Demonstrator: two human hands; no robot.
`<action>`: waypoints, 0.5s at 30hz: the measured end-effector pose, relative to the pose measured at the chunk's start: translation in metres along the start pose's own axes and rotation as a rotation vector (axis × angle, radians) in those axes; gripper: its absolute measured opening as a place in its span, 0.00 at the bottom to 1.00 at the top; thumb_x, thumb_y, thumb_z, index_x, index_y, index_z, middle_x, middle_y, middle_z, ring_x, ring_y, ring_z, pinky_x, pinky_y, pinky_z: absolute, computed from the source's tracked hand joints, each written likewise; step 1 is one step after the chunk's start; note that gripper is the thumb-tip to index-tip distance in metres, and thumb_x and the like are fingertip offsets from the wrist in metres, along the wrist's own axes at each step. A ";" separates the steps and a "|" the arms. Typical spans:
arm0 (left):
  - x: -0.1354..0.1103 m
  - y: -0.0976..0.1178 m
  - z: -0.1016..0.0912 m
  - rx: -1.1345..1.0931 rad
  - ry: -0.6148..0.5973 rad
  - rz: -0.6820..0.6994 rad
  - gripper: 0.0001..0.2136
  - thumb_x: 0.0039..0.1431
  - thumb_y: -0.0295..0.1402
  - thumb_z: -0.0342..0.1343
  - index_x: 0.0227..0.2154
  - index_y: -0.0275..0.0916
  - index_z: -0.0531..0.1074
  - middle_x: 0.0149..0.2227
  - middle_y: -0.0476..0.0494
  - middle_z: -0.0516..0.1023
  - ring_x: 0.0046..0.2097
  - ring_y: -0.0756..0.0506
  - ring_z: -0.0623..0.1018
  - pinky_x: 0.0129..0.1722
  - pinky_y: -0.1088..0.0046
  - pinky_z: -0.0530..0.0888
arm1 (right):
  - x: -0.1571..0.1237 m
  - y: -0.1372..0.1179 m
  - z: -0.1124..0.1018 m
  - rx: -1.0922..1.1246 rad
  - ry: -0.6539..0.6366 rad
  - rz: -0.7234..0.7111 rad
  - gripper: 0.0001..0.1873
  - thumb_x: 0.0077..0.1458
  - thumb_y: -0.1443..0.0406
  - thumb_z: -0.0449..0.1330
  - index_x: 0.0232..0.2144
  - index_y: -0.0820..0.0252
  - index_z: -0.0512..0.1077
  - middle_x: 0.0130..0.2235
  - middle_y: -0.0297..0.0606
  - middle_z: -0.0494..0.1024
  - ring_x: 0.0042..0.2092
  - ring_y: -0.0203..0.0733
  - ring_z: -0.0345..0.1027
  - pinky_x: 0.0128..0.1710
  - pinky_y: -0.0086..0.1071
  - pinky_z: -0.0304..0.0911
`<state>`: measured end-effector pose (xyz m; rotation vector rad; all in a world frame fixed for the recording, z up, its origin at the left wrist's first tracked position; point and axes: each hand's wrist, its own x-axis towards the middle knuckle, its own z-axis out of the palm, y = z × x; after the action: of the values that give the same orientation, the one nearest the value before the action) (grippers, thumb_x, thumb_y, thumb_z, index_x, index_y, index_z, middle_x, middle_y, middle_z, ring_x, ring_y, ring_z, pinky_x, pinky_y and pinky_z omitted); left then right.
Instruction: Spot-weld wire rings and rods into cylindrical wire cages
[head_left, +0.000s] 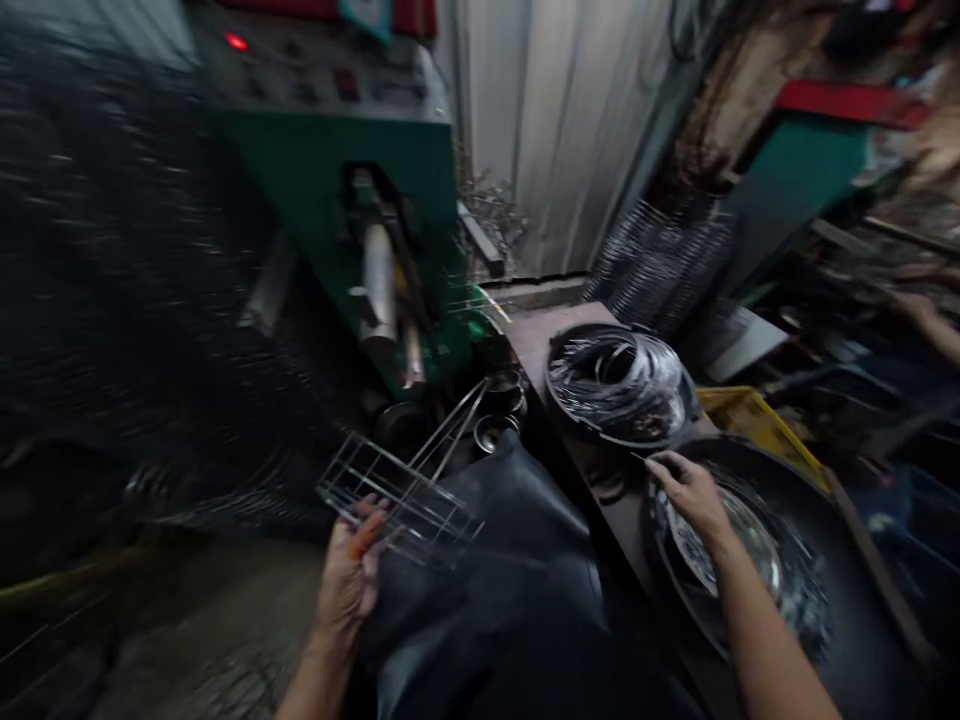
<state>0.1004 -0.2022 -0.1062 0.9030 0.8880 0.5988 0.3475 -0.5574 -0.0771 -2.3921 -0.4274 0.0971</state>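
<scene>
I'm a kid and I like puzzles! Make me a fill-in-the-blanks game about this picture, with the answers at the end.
The left hand holds a rack made of thin ____.
The right hand reaches into a big round ____ tub.
The crate beside the tub is ____.
The small light on the green machine glows ____.

Missing words: wire, black, yellow, red.
</scene>
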 end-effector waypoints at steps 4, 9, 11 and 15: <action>-0.003 -0.005 0.003 -0.103 0.014 0.069 0.18 0.36 0.38 0.65 0.31 0.41 0.67 0.44 0.47 0.66 0.51 0.41 0.66 0.41 0.64 0.71 | 0.038 -0.116 0.083 0.478 -0.252 -0.094 0.15 0.45 0.53 0.58 0.24 0.60 0.71 0.23 0.33 0.71 0.27 0.37 0.64 0.27 0.29 0.59; -0.005 -0.008 -0.008 -0.160 0.040 0.106 0.17 0.40 0.39 0.63 0.33 0.41 0.67 0.46 0.46 0.65 0.51 0.42 0.66 0.41 0.66 0.69 | 0.053 -0.199 0.177 0.862 -0.449 -0.043 0.13 0.43 0.56 0.60 0.22 0.60 0.69 0.20 0.29 0.67 0.23 0.33 0.58 0.23 0.27 0.55; -0.003 -0.008 -0.012 -0.168 0.066 0.096 0.17 0.40 0.39 0.63 0.33 0.41 0.67 0.45 0.46 0.66 0.51 0.42 0.66 0.41 0.66 0.69 | 0.054 -0.210 0.195 0.946 -0.504 -0.033 0.12 0.44 0.56 0.60 0.22 0.60 0.69 0.21 0.29 0.67 0.22 0.32 0.58 0.22 0.26 0.54; 0.007 -0.006 -0.018 -0.175 0.104 0.072 0.19 0.40 0.39 0.63 0.36 0.42 0.67 0.43 0.46 0.67 0.49 0.43 0.68 0.41 0.67 0.69 | 0.057 -0.217 0.207 0.964 -0.549 -0.044 0.13 0.45 0.56 0.61 0.23 0.60 0.68 0.21 0.29 0.67 0.22 0.31 0.58 0.22 0.26 0.53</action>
<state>0.0887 -0.1925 -0.1201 0.7538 0.8840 0.7793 0.3033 -0.2555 -0.0893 -1.3759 -0.5232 0.7662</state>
